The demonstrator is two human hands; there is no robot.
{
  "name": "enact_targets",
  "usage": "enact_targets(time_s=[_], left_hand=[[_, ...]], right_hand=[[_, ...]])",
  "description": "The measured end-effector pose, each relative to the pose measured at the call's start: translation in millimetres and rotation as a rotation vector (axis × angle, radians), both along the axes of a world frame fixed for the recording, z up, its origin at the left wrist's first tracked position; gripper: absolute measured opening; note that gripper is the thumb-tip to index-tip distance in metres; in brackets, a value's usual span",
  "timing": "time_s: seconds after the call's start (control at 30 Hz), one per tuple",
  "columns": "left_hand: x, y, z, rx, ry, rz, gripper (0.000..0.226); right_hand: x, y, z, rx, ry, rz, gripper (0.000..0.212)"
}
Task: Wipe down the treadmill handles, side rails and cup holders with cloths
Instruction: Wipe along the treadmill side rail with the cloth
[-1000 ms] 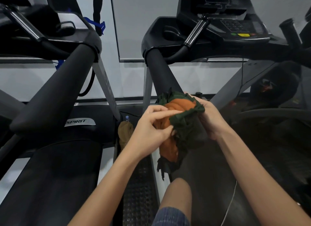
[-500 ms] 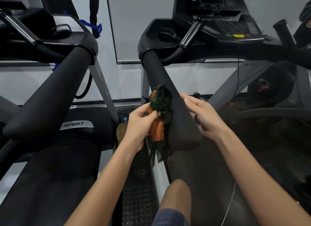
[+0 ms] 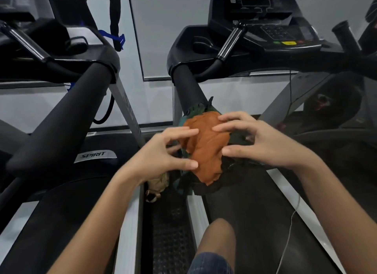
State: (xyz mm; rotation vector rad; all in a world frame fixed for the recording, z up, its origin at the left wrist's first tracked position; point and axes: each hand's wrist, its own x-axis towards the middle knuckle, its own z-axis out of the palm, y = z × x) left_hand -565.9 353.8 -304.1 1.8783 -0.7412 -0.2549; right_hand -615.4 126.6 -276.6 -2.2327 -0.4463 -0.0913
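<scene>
Head view: cloth (image 3: 206, 145) lies draped over the near end of the handle (image 3: 189, 90). Left hand (image 3: 161, 157) and right hand (image 3: 261, 143) press on it, fingers spread, grasping nothing. Step judged: handle wipe. Next move calls for wrapping the cloth and sliding it upward.

I see cloth (image 3: 206, 147) gone from handle (image 3: 189, 90) left side, now spread over its near end; left hand (image 3: 161, 157), right hand (image 3: 263, 143) both atop it, fingers splayed.
</scene>
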Motion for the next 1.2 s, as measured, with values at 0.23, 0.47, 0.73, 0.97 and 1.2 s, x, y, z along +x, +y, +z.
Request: enact_targets(time_s=[0.23,0.47,0.73,0.97,1.2], left_hand=[[-1.7,-14.6,-22.5,-0.107,-0.071,0.017,0.073],[25.7,-36.0,-0.2,-0.154,-0.110,0.152,0.044],[19.3,-39.8,6.2,-0.162,-0.145,0.242,0.036],[-25.7,-32.0,4.5,-0.116,-0.104,0.113,0.048],[23.9,-46.0,8.5,-0.174,-0.146,0.267,0.039]], right_hand=[[-6.2,-11.4,0.0,0.033,0.047,0.033,0.056],[47.9,-7.0,-10.9,0.145,-0.049,-0.064,0.032],[42.9,-1.3,-21.1,0.211,-0.217,-0.195,0.015],[-16.1,-8.9,-28.3,0.225,-0.146,-0.085,0.030],[41.0,1.4,-22.4,0.283,-0.116,-0.159,0.023]])
